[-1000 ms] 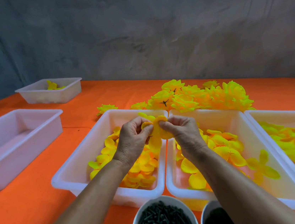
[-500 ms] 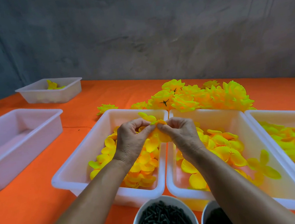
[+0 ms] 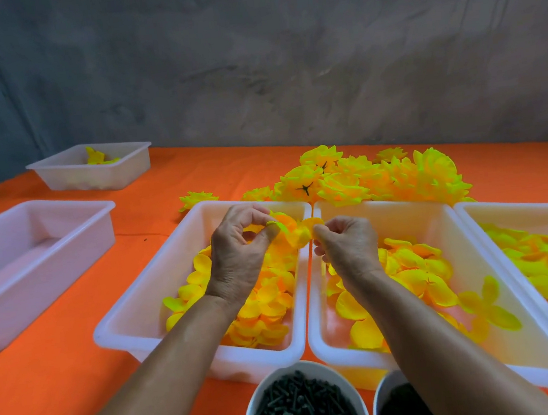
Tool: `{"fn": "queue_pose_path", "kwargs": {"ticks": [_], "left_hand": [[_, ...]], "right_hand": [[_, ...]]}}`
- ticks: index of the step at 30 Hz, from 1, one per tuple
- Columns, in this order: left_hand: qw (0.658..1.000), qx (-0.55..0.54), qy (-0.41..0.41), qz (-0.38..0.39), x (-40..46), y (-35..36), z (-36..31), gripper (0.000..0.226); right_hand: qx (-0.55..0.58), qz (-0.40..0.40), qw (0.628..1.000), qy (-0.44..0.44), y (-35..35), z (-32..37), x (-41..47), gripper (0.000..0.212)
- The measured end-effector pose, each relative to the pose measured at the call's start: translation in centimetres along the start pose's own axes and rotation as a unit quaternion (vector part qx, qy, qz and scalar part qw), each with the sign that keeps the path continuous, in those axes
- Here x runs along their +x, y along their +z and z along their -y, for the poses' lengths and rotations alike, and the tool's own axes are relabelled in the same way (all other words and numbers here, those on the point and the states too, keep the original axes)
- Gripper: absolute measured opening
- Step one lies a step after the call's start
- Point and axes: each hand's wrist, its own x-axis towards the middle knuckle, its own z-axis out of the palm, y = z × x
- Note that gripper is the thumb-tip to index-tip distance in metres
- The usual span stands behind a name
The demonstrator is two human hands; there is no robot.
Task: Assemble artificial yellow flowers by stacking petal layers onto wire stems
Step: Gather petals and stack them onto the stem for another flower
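Starting closest in, a white bowl of dark green stem pieces [image 3: 302, 410] sits at the near edge. Just beyond, both hands work above two white tubs of loose petals: the left hand [image 3: 237, 256] pinches a yellow petal layer [image 3: 291, 231] in a tight grip, the right hand [image 3: 348, 246] nips its other edge over the seam between left tub [image 3: 145, 292] and middle tub [image 3: 461, 253]. Farther back, finished flowers [image 3: 365, 178] pile on the orange counter [image 3: 44, 373].

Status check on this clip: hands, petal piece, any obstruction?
Left hand and right hand both pinching one yellow petal layer. Held above the seam between two petal trays. No stem visible. Nothing in the way.
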Motion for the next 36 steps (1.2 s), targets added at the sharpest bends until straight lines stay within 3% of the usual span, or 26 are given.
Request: {"fn": "queue_pose_path", "kwargs": {"ticks": [5, 10, 18, 24, 29, 36], "left_hand": [[0.997, -0.045, -0.054, -0.04, 0.2, 0.0, -0.3, 0.004], [0.995, -0.046, -0.074, -0.056, 0.1, 0.0, -0.4, 0.02], [0.99, -0.086, -0.096, -0.064, 0.1, 0.2, -0.3, 0.011], [0.988, -0.09, -0.092, -0.087, 0.2, 0.2, -0.1, 0.024], [0.959, -0.111, -0.146, -0.216, 1.3, -1.1, 1.1, 0.026], [0.966, -0.09, -0.132, -0.202, 1.3, -0.9, 0.9, 0.006]], "right_hand": [[-0.034, -0.048, 0.998, -0.001, 0.2, 0.0, 0.1, 0.03], [-0.053, -0.069, 0.996, 0.001, 0.3, 0.2, 0.1, 0.017], [-0.09, -0.096, 0.991, -0.017, 0.0, 0.3, 0.0, 0.02], [-0.071, -0.088, 0.994, -0.002, 0.6, 0.1, 0.2, 0.021], [-0.096, -0.134, 0.986, 0.033, -1.3, -0.6, 1.8, 0.026], [0.037, 0.028, 0.997, -0.055, 0.5, 0.1, -0.6, 0.005]]}}
